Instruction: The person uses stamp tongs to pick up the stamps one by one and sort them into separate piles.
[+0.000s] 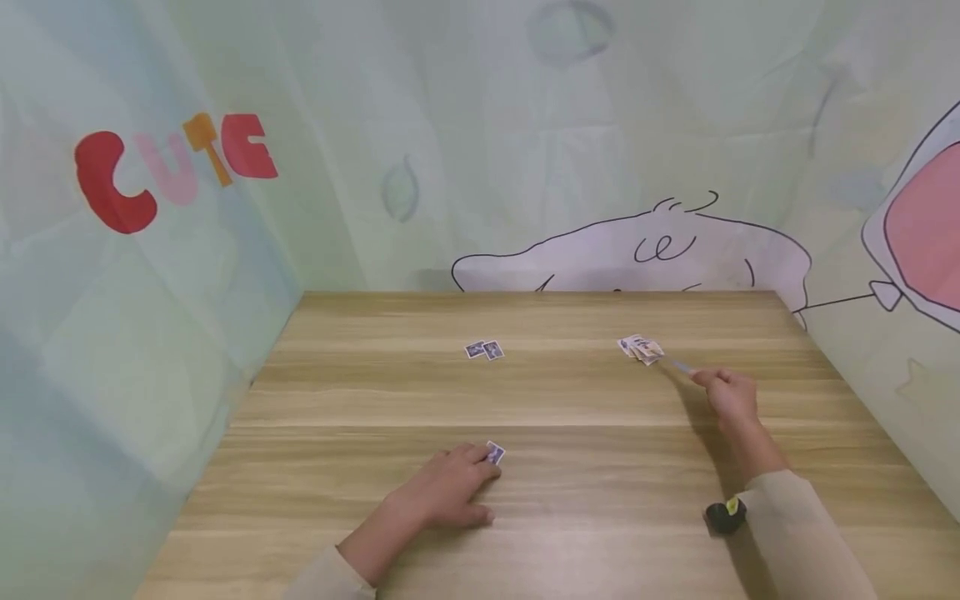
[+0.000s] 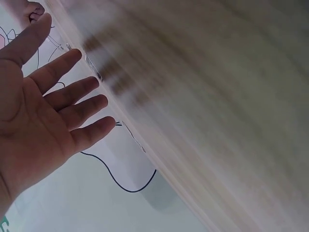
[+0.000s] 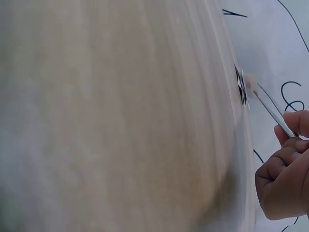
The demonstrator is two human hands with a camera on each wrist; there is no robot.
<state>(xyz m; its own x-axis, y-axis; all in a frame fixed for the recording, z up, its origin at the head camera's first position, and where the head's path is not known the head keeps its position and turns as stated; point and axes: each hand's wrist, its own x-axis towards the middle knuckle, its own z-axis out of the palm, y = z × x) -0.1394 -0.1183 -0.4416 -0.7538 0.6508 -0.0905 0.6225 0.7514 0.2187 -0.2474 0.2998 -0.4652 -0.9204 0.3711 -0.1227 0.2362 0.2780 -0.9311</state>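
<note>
My right hand (image 1: 731,396) pinches a slim pair of metal tweezers (image 3: 273,110), tips pointing at a loose pile of small white-bordered printed cards (image 1: 641,348) at the back right. A blurred pale patch (image 3: 251,82) shows by the tips in the right wrist view. My left hand (image 1: 450,487) is over the near middle of the table, palm down with fingers extended. Its fingertips overlap a single small printed card (image 1: 496,452), partly hidden. In the left wrist view the left hand's palm (image 2: 34,125) faces the camera, fingers spread, nothing gripped.
Two more small cards (image 1: 483,350) lie overlapping at the back middle of the wooden table (image 1: 360,400). A dark rounded object with a yellow mark (image 1: 726,517) is at the right cuff. Printed cloth walls (image 1: 375,167) enclose the table at the back and sides.
</note>
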